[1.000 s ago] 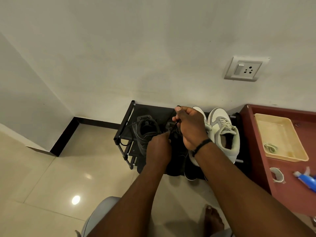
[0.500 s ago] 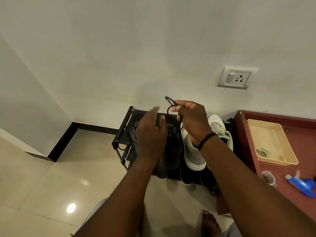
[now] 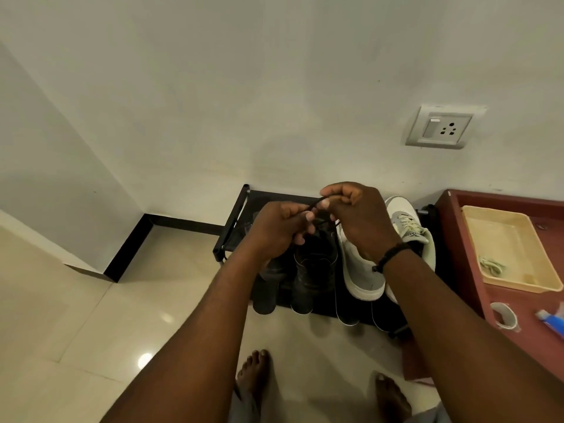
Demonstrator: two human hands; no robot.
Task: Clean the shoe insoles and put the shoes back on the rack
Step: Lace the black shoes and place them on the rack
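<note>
Above the black rack [image 3: 237,219], at twelve o'clock from our bare feet, we hold both hands together over a black shoe [image 3: 314,264]. Our left hand [image 3: 276,230] and right hand [image 3: 361,219] each pinch a black lace [image 3: 314,206] between curled fingers, the lace running down to the shoe on the top shelf. At three o'clock from it sit white sneakers [image 3: 361,270]. Farther right, a red table [image 3: 457,248] bears a yellow tray [image 3: 546,270], a tape roll [image 3: 505,315] and a blue tube [image 3: 552,317].
</note>
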